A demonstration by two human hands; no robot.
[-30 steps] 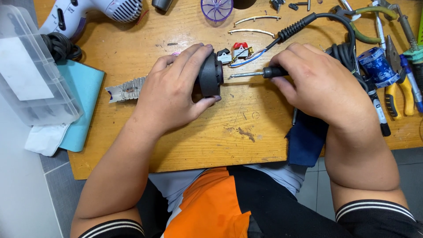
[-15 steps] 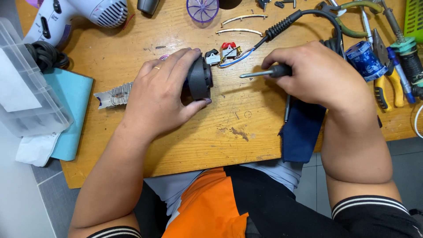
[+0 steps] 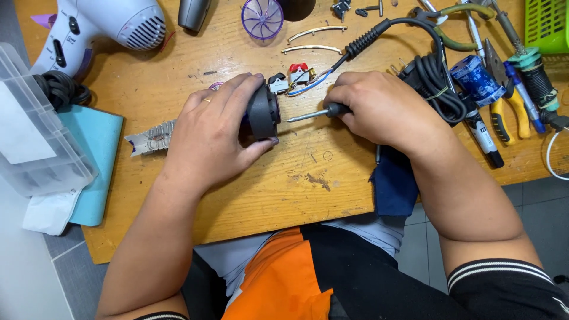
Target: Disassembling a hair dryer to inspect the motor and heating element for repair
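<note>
Gripping a round black housing (image 3: pixel 264 111) near the middle of the frame, the left hand (image 3: pixel 216 133) wraps its fingers over the top with the thumb pressed beneath — closed firmly around it. Just right of it, the right hand (image 3: pixel 382 109) is curled tight around a screwdriver (image 3: pixel 314 112), its tip pointing at the housing. A white hairdryer (image 3: pixel 112 26) lies at upper left on the wooden table (image 3: pixel 267 195).

Count on bench: two hands, left hand (image 3: pixel 216 133) and right hand (image 3: pixel 385 109); one screwdriver (image 3: pixel 314 112); one black round housing (image 3: pixel 262 111); one white hair dryer (image 3: pixel 101 26); one purple fan grille (image 3: pixel 262 18); two curved metal strips (image 3: pixel 317 29).
</note>
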